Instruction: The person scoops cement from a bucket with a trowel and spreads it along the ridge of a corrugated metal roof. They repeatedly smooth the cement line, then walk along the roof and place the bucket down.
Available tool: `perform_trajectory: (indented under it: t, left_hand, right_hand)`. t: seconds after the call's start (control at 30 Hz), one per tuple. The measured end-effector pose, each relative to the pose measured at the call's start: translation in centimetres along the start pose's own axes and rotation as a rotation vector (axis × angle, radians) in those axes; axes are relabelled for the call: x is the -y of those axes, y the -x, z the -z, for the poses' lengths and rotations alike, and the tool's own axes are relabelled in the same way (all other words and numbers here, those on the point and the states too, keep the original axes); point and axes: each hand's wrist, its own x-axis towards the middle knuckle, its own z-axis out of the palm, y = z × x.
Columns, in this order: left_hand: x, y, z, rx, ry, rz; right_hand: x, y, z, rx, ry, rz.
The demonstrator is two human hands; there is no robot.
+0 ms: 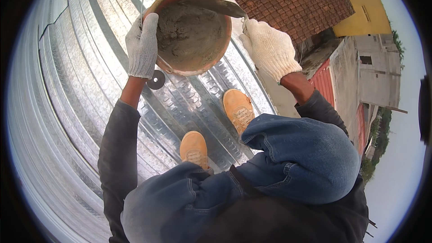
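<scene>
- Orange, round-mouthed bucket [228,36] with a grey-smeared rim, near the view's 12 o'clock, its mouth facing the camera; whether it rests on the metal or is held up cannot be told.
- Grey, lumpy, wet-looking mortar [191,40] inside the bucket.
- Mortar-coated metal trowel [211,5], its blade lying across the bucket's mouth from 12 to 2 o'clock.
- Left hand [145,47], in a white knitted glove, at the bucket's 9 o'clock; its grip is pressed onto the rim.
- Right hand [272,49], in a matching glove, at the bucket's 3 o'clock; its grip is curled round the trowel's handle, which is mostly hidden.
- Dark, round, holed disc [151,84] at the bucket's 7 o'clock, just beside the left wrist.
- Tan lace-up shoes [237,109] at the bucket's 5 and 6 o'clock, on silvery ribbed metal sheets [90,67].
- Blue denim trousers [310,162] at the view's 4 to 7 o'clock.
- Reddish-brown tiled roof [288,0] at the view's 1 o'clock; yellow wall [366,11] at 2 o'clock.
</scene>
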Motion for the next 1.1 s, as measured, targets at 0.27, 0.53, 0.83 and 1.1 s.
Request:
perform_trajectory:
  t: [0.27, 0.53, 0.83, 1.1]
  left_hand:
    - [-3.5, -1.8, -1.6, 0.324, -0.381, -0.122]
    - [-6.0, -0.3, -3.9, 0.276, -0.404, 0.078]
    - [-4.5, -4.4, -4.2, 0.268, -0.493, 0.007]
    - [-4.2, -1.5, -6.0, 0.153, -0.415, 0.009]
  right_hand:
    - [1.7, -1.5, -3.5, 0.097, 0.074, 0.445]
    - [-2.5, 3.8, -3.7, 0.326, -0.357, 0.182]
    - [-10.0, 8.2, -4.8, 0.002, -0.572, -0.248]
    - [-17.6, 2.7, -17.2, 0.282, -0.123, -0.402]
